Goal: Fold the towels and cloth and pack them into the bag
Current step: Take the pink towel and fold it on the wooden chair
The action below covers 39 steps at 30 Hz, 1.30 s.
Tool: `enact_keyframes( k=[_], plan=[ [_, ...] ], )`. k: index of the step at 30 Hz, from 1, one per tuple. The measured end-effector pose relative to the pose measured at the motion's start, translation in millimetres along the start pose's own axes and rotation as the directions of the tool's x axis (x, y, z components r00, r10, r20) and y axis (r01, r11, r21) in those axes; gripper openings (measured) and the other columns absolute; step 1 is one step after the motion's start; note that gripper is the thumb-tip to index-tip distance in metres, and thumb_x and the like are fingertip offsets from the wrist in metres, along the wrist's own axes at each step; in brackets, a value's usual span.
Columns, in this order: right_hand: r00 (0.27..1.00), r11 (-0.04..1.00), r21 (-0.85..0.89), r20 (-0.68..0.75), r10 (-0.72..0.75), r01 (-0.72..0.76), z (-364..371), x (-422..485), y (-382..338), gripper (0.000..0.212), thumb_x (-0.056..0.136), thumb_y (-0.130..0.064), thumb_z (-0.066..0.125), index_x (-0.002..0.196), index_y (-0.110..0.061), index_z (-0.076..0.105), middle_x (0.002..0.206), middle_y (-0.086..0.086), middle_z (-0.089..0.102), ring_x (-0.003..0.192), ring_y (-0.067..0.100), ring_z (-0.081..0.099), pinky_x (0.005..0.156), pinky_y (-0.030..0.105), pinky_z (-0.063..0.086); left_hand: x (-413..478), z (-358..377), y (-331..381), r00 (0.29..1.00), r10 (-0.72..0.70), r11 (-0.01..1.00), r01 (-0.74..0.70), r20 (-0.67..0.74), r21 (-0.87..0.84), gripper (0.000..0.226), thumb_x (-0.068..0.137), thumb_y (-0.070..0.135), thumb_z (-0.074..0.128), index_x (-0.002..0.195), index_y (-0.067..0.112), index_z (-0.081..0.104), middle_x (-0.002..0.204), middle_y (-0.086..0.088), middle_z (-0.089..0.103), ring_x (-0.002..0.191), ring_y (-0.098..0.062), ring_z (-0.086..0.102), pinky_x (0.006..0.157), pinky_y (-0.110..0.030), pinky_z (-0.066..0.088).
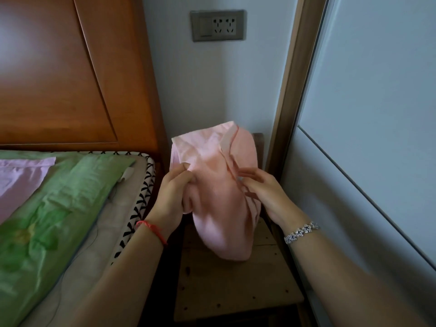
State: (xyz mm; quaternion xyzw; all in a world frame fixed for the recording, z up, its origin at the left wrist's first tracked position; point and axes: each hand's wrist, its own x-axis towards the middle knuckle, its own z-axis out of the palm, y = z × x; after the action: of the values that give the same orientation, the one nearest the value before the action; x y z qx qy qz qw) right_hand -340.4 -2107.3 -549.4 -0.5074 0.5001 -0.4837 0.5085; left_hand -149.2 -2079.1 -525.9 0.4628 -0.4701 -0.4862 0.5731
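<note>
A pink towel [219, 190] hangs bunched in the air above a small wooden stool [236, 286]. My left hand [173, 192] grips its left side, thumb on top and fingers curled into the fabric. My right hand [264, 187] holds the towel's right edge with its fingers around a hemmed border. The towel's lower end droops down to the stool top. A pale pink cloth [21, 175] lies flat on the bed at the far left. No bag is in view.
The bed [132, 213] with a green sheet [59, 208] fills the left, its wooden headboard [70, 79] behind. A wall socket [218, 25] is on the wall ahead. A sliding door frame [286, 114] and a pale panel close off the right.
</note>
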Motion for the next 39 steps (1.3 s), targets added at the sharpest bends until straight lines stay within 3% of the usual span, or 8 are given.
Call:
enact_keyframes(
  k=[4, 7, 12, 22, 27, 31, 35, 39],
  plan=[
    [0.997, 0.998, 0.033, 0.064, 0.053, -0.056, 5, -23, 2, 0.027, 0.088, -0.011, 0.059, 0.114, -0.019, 0.063, 0.104, -0.003, 0.067, 0.098, 0.011, 0.062, 0.075, 0.02, 0.049, -26, 10, -15, 0.984, -0.078, 0.993, 0.061, 0.161, 0.104, 0.029, 0.091, 0.003, 0.044, 0.07, 0.009, 0.063, 0.042, -0.014, 0.046, 0.031, -0.02, 0.039, 0.033, -0.016, 0.027],
    [0.99, 0.992, 0.052, 0.097, 0.105, -0.111, 11, -34, 11, 0.025, 0.089, -0.006, 0.055, 0.109, -0.016, 0.066, 0.107, 0.006, 0.069, 0.098, 0.019, 0.064, 0.083, 0.031, 0.049, -43, 13, -31, 0.959, -0.201, 0.977, 0.182, 0.2, 0.11, 0.026, 0.092, 0.01, 0.05, 0.085, 0.021, 0.073, 0.079, -0.027, 0.064, 0.068, -0.025, 0.06, 0.057, -0.023, 0.047],
    [0.984, 0.989, -0.067, 0.117, 0.136, -0.129, 7, -43, 21, 0.022, 0.089, -0.014, 0.056, 0.106, -0.019, 0.069, 0.103, 0.001, 0.071, 0.097, 0.012, 0.067, 0.083, 0.027, 0.055, -50, 9, -40, 0.947, -0.256, 0.967, 0.252, 0.193, 0.046, 0.025, 0.095, 0.012, 0.045, 0.11, 0.015, 0.066, 0.104, -0.014, 0.071, 0.099, -0.024, 0.067, 0.087, -0.038, 0.053],
    [0.985, 0.983, -0.09, 0.043, 0.165, -0.161, -1, -55, 28, 0.023, 0.091, -0.015, 0.055, 0.11, -0.019, 0.067, 0.108, 0.0, 0.068, 0.095, 0.011, 0.066, 0.073, 0.02, 0.053, -42, 4, -26, 0.96, -0.226, 0.965, 0.197, 0.164, 0.172, 0.021, 0.098, 0.019, 0.043, 0.109, 0.029, 0.057, 0.105, 0.0, 0.066, 0.097, -0.011, 0.064, 0.073, -0.017, 0.052],
    [0.975, 0.966, -0.134, -0.023, 0.22, -0.221, -9, -60, 39, 0.018, 0.091, -0.017, 0.056, 0.103, -0.024, 0.067, 0.112, 0.003, 0.065, 0.101, 0.016, 0.063, 0.083, 0.031, 0.053, -33, 1, -17, 0.977, -0.204, 0.979, 0.202, 0.059, 0.032, 0.03, 0.098, 0.016, 0.041, 0.125, 0.016, 0.056, 0.117, -0.011, 0.064, 0.11, -0.02, 0.06, 0.098, -0.035, 0.047],
    [0.953, 0.916, -0.261, -0.084, 0.292, -0.303, -18, -58, 48, 0.024, 0.093, -0.023, 0.052, 0.114, -0.02, 0.063, 0.119, 0.002, 0.06, 0.104, 0.016, 0.059, 0.084, 0.033, 0.052, -25, 1, -4, 0.988, -0.151, 0.985, 0.154, 0.041, -0.081, 0.024, 0.099, 0.018, 0.04, 0.112, 0.021, 0.059, 0.11, -0.006, 0.066, 0.106, -0.014, 0.061, 0.093, -0.029, 0.049],
    [0.918, 0.86, -0.325, -0.103, 0.383, -0.395, -24, -61, 55, 0.035, 0.095, -0.028, 0.048, 0.129, -0.018, 0.052, 0.132, 0.004, 0.05, 0.111, 0.02, 0.05, 0.079, 0.028, 0.044, -16, 3, 6, 0.99, -0.139, 0.957, 0.144, 0.041, -0.252, 0.026, 0.099, 0.019, 0.04, 0.118, 0.021, 0.057, 0.115, -0.007, 0.065, 0.102, -0.014, 0.064, 0.07, -0.02, 0.055],
    [0.777, 0.729, -0.283, -0.113, 0.62, -0.623, -27, -68, 62, 0.05, 0.094, -0.043, 0.043, 0.134, -0.011, 0.044, 0.131, 0.012, 0.051, 0.111, 0.029, 0.052, 0.085, 0.042, 0.05, -9, 9, 16, 0.994, -0.1, 0.928, 0.111, 0.049, -0.357, 0.033, 0.1, 0.017, 0.038, 0.13, 0.017, 0.051, 0.125, -0.014, 0.061, 0.113, -0.022, 0.061, 0.09, -0.031, 0.053]
  ],
)
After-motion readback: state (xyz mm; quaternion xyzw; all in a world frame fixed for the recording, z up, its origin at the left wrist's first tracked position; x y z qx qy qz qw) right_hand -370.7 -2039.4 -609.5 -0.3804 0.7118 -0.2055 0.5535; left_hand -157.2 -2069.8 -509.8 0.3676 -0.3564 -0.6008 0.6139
